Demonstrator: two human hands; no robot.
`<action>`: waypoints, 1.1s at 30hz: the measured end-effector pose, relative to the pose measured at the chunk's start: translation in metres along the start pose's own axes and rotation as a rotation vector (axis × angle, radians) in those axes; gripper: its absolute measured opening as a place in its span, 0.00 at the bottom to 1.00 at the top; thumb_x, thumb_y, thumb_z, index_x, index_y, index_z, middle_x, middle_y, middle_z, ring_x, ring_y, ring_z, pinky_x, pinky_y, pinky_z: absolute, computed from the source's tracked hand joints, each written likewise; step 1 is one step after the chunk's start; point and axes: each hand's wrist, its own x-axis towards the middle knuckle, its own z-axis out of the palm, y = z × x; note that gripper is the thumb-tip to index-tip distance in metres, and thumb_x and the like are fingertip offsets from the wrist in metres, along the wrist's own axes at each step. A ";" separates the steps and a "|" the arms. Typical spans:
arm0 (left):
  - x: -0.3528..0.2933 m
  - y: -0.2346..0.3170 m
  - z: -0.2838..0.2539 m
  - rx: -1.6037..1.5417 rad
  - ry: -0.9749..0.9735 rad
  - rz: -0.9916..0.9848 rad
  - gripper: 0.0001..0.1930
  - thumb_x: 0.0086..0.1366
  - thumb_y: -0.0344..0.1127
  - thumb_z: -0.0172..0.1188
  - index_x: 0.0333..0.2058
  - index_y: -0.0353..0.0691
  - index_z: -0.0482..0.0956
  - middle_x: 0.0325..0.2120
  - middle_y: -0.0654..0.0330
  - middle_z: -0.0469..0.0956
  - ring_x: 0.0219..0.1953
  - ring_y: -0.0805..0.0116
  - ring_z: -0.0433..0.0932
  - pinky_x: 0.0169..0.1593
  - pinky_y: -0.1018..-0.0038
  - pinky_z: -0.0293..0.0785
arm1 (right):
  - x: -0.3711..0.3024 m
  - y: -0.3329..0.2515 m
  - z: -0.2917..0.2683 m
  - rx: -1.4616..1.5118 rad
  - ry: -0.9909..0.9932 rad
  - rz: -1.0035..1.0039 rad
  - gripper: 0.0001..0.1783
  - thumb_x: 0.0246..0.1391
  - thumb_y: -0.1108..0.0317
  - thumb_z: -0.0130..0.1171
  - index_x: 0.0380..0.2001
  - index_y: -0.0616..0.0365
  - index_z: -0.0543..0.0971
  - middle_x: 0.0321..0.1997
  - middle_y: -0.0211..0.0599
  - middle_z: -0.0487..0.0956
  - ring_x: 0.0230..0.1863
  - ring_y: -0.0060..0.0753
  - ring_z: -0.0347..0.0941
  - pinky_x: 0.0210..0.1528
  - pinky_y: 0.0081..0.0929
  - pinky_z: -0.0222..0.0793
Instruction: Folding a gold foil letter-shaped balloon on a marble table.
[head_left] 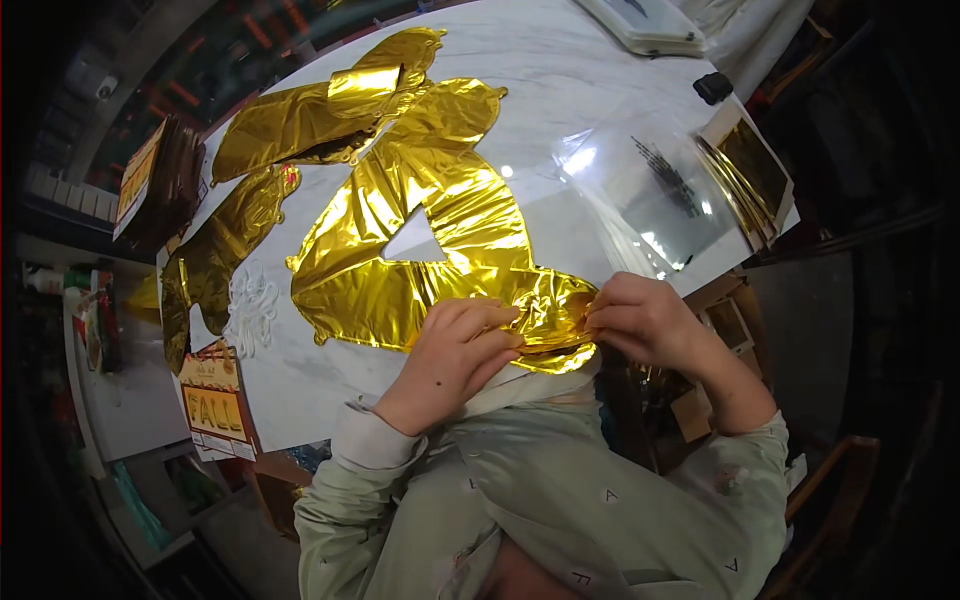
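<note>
A flat, uninflated gold foil balloon (355,300), letter-shaped with a triangular opening in its middle, lies on the table before me. At its near right end the foil is folded and crumpled along the table's front edge. There my left hand (455,355) has its fingertips pressed on the fold, thumb underneath. My right hand (645,315) pinches the outer end of the same foil. Beyond lies another flat gold foil balloon (270,125), partly folded over itself and touching the first one's top. A third gold foil piece (235,225) is at the left edge.
White string (252,310) lies bundled at the left, near a printed card (215,400) and a card stack (150,185). Clear plastic bags (630,190) holding thin black sticks and gold packets (750,170) sit at the right. A small black object (712,88) rests behind them.
</note>
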 end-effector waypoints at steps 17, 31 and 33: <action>0.002 -0.002 0.005 -0.095 0.121 -0.113 0.06 0.60 0.31 0.69 0.30 0.38 0.80 0.44 0.62 0.84 0.45 0.59 0.80 0.50 0.65 0.71 | 0.037 0.010 0.037 -0.046 0.111 0.190 0.12 0.59 0.64 0.67 0.29 0.60 0.77 0.26 0.42 0.75 0.29 0.48 0.74 0.32 0.36 0.70; 0.007 0.002 0.002 -0.078 0.077 -0.148 0.06 0.62 0.30 0.66 0.31 0.38 0.77 0.43 0.60 0.82 0.46 0.56 0.78 0.51 0.63 0.70 | -0.010 -0.025 0.010 -0.170 0.146 0.040 0.21 0.49 0.67 0.73 0.50 0.49 0.85 0.36 0.32 0.76 0.37 0.38 0.75 0.38 0.35 0.71; 0.008 0.003 0.003 -0.090 0.088 -0.163 0.05 0.64 0.30 0.64 0.31 0.38 0.78 0.44 0.60 0.82 0.46 0.56 0.78 0.51 0.63 0.70 | -0.009 -0.019 0.019 -0.175 0.135 -0.010 0.22 0.49 0.66 0.73 0.50 0.49 0.85 0.37 0.33 0.76 0.38 0.38 0.75 0.40 0.34 0.72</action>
